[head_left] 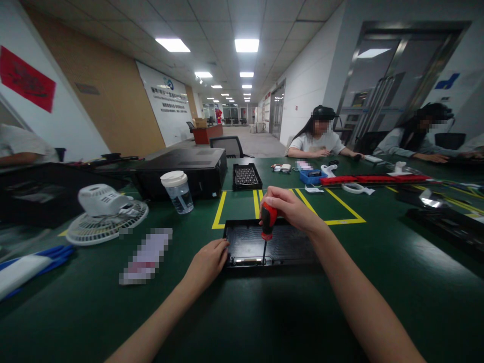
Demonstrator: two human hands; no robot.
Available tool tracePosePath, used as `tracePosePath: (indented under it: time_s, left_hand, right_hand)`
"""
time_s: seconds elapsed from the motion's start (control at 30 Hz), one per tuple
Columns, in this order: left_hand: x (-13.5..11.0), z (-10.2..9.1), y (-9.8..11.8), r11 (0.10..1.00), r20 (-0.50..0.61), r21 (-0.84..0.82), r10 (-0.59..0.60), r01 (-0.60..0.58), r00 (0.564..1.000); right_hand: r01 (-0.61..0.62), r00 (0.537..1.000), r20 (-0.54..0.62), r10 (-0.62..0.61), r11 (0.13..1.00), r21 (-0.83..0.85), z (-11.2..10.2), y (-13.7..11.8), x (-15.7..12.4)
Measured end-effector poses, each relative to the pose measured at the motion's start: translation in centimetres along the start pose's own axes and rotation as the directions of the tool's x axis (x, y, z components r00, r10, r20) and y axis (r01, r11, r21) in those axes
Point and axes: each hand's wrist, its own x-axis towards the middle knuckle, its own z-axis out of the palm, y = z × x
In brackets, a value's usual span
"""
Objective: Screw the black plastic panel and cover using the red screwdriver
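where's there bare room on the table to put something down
Bare green table shows between the right forearm and the long black part at right, short of the yellow tape. Another bare patch lies nearer you than the black tray, between right forearm and left forearm. The left is crowded: white fan, cup, large black case.

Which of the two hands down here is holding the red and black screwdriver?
The right hand: it grips the screwdriver by its handle. The left hand instead touches the left end of the black panel.
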Motion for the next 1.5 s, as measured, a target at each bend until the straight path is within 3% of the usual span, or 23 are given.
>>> tracePosePath:
  time_s: [0.23,0.87,1.5]
  left_hand:
    - [0.0,0.3,-0.3,1.0,0.005,0.025,0.007,-0.007,1.0]
    - [0.0,-0.2,0.2,0.999,0.024,0.051,0.012,-0.013,1.0]
    - [0.0,-0.1,0.3,0.998,0.017,0.059,0.026,-0.027,1.0]
  right_hand:
    - [0.078,0.989,-0.097,-0.111,0.953,-0.292,0.5,-0.9,-0.1]
    - [0.086,0.938,-0.205,-0.279,0.761,-0.643,1.5,-1.1,-0.5]
    - [-0.092,0.859,-0.359,-0.365,0.579,-0.81,2.5,-0.6,-0.4]
